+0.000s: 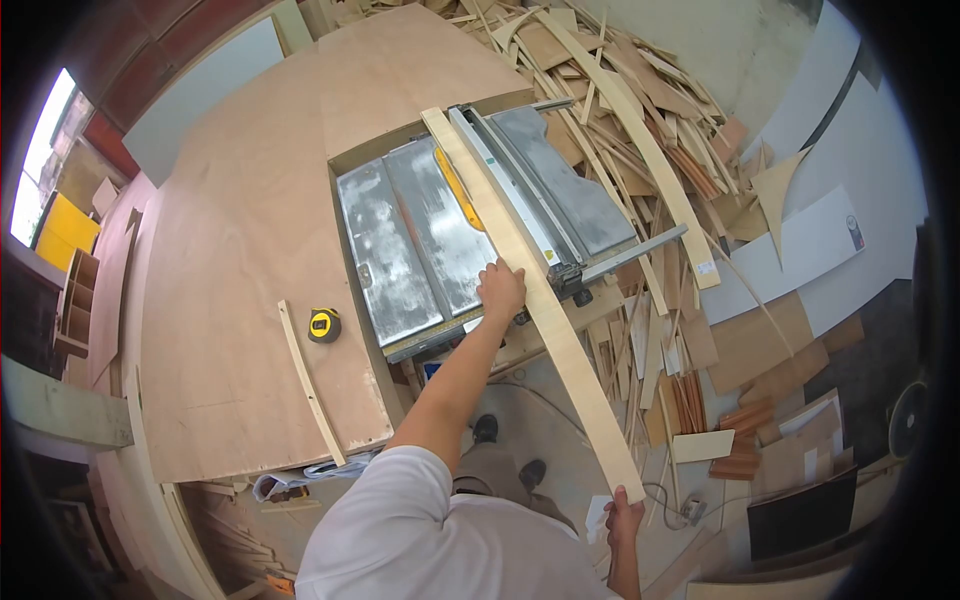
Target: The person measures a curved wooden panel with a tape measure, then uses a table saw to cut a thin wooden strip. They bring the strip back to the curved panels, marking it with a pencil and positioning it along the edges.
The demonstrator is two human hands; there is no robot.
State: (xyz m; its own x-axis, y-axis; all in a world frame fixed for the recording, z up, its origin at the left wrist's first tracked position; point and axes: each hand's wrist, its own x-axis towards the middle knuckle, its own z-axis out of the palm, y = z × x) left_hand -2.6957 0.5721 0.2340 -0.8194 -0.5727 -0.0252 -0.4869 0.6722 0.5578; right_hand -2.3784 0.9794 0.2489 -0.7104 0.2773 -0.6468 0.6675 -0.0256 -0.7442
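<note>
A long, pale plywood strip (570,350) lies across the metal table saw (400,215), alongside its rip fence (505,185). Its near end juts out past the saw's front edge toward my body. My left hand (502,288) is closed on the strip's left edge, near the front of the saw. At the near end, the fingers of my right hand (625,512) grip the strip's corner, with the thumb on top. Just left of the strip, a yellow piece (458,190) sits on the saw top; the blade cannot be made out.
A large plywood-topped table (230,220) surrounds the saw's left and far sides, carrying a tape measure (324,325) and a thin wood stick (310,385). Offcuts (640,110) are heaped to the right. A cable (550,405) runs over the floor. White panels (860,200) lean at far right.
</note>
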